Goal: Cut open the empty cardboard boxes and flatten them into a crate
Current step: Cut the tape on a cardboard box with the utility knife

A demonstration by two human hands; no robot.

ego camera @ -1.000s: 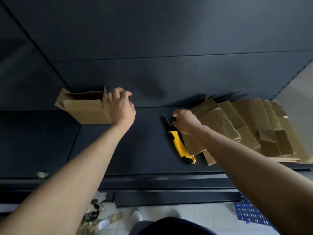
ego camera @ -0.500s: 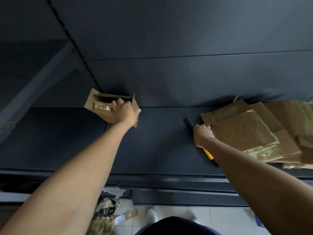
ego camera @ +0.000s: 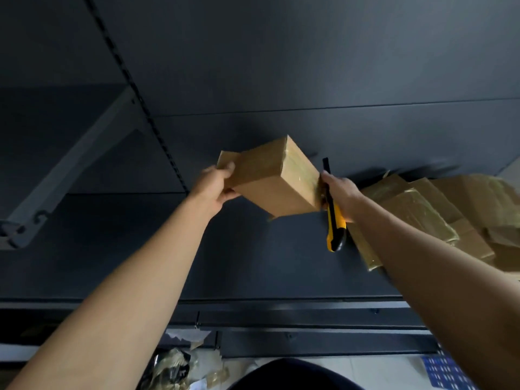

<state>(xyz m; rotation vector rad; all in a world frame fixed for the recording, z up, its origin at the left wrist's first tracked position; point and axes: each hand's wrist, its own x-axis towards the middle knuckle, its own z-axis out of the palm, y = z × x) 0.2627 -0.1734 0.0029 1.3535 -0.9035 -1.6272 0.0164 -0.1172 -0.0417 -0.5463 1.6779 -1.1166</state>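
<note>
A small brown cardboard box (ego camera: 270, 178) hangs tilted above the dark shelf (ego camera: 253, 263), its taped end turned to the right. My left hand (ego camera: 216, 187) grips the box's left end. My right hand (ego camera: 340, 192) is shut on a yellow and black utility knife (ego camera: 334, 223), held against the taped right end of the box, blade end pointing up. A pile of flattened cardboard (ego camera: 439, 215) with shiny tape lies on the shelf at the right, partly hidden by my right forearm.
The shelf's dark back wall rises behind the box. A slotted upright and a grey bracket (ego camera: 70, 167) stand at the left. Tape scraps and crumpled wrapping (ego camera: 174, 367) lie on the floor below, and a blue crate corner (ego camera: 447, 372) shows at lower right.
My left hand has lifted the box off the shelf and carried it right to the middle. My right hand has picked up the knife and brought it to the box's taped end.
</note>
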